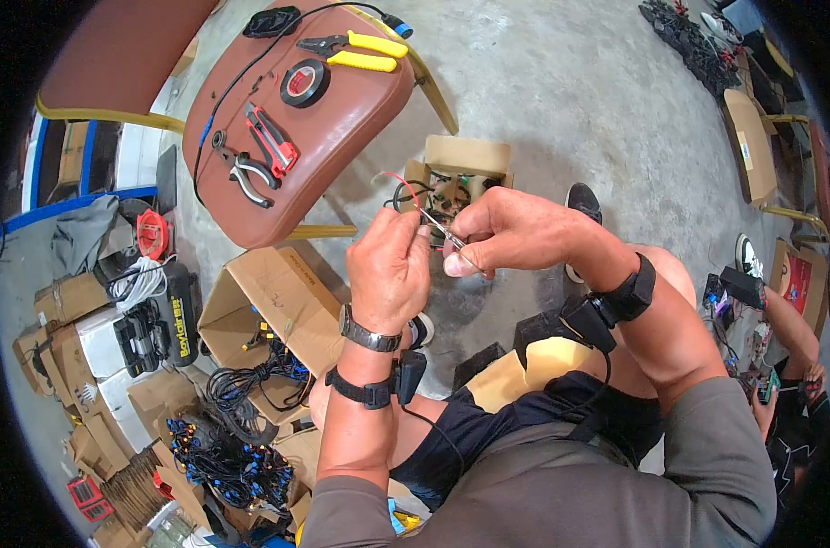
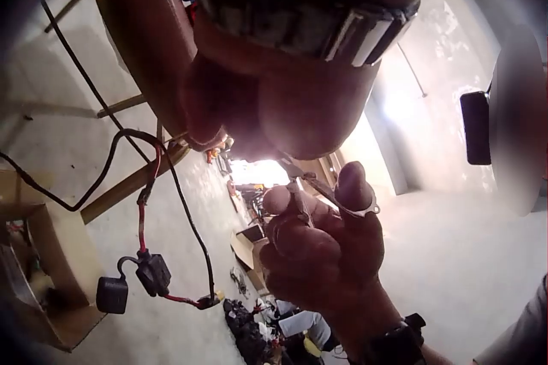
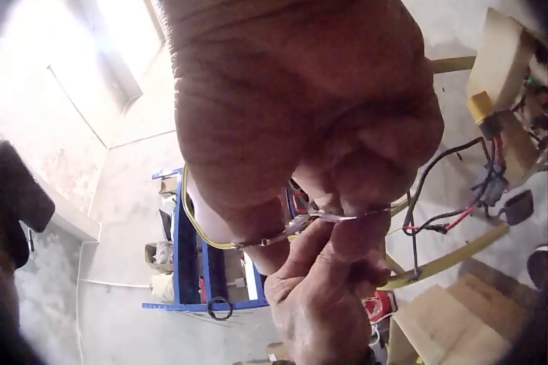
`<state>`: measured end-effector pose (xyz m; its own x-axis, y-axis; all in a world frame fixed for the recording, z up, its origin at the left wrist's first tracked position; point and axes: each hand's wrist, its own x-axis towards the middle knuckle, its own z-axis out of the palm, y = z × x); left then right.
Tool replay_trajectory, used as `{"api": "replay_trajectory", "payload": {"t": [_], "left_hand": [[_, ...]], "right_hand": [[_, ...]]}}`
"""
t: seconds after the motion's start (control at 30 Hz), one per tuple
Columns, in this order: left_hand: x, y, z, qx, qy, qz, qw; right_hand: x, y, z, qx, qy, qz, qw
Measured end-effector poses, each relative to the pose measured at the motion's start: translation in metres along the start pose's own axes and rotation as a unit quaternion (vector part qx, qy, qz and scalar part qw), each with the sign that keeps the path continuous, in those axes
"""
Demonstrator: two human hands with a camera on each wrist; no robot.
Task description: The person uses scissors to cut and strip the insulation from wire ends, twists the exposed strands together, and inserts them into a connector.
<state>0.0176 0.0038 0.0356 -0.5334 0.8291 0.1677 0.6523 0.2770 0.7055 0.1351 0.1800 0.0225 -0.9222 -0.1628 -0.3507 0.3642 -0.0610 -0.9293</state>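
Note:
My left hand [image 1: 389,265] pinches a thin cable with red [image 1: 404,180] and black strands just past its fingertips. In the left wrist view the cable hangs down in a loop, with a black fuse holder [image 2: 152,273] and its open cap on it. A yellow connector [image 3: 481,108] shows on it in the right wrist view. My right hand [image 1: 515,228] holds small metal scissors [image 1: 470,259], thumb and fingers at the handles. Their tips point toward the left fingertips, overlapping the cable there. The left fingers hide the exact spot where the blades meet the cable.
A brown chair seat [image 1: 342,137] holds yellow-handled pliers [image 1: 365,52], black tape [image 1: 304,83], a red utility knife [image 1: 271,142] and grey-black pliers [image 1: 251,179]. Below the hands stands a small carton [image 1: 468,155] of parts. Cable bundles [image 1: 228,461] crowd the left. Another person [image 1: 785,420] sits right.

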Motion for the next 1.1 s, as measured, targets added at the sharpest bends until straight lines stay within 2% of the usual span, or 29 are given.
{"api": "replay_trajectory", "payload": {"t": [0.3, 0.4, 0.5, 0.7, 0.9, 1.0, 1.1], "left_hand": [[-0.002, -0.005, 0.0, -0.029, 0.01, -0.03, 0.999], [-0.007, -0.012, 0.008, -0.136, 0.037, -0.108, 0.984], [-0.01, -0.007, 0.011, -0.294, 0.073, -0.258, 0.917], [-0.008, -0.008, 0.005, -0.293, 0.037, -0.194, 0.936], [-0.006, -0.007, -0.001, -0.293, -0.018, -0.188, 0.937], [-0.004, -0.007, 0.0, -0.241, -0.016, -0.136, 0.961], [-0.005, -0.007, 0.0, -0.229, -0.021, -0.121, 0.966]], "right_hand": [[-0.001, -0.003, 0.006, 0.009, 0.035, -0.014, 0.999], [-0.001, -0.006, 0.003, -0.03, 0.036, 0.005, 0.999], [-0.002, -0.012, 0.003, -0.042, 0.042, 0.02, 0.998], [-0.003, -0.007, 0.0, 0.0, 0.029, 0.021, 0.999], [-0.007, -0.01, -0.002, 0.005, 0.017, 0.026, 1.0], [-0.008, -0.014, -0.003, -0.019, 0.022, 0.031, 0.999], [-0.008, -0.01, -0.004, 0.009, 0.007, 0.045, 0.999]]}}
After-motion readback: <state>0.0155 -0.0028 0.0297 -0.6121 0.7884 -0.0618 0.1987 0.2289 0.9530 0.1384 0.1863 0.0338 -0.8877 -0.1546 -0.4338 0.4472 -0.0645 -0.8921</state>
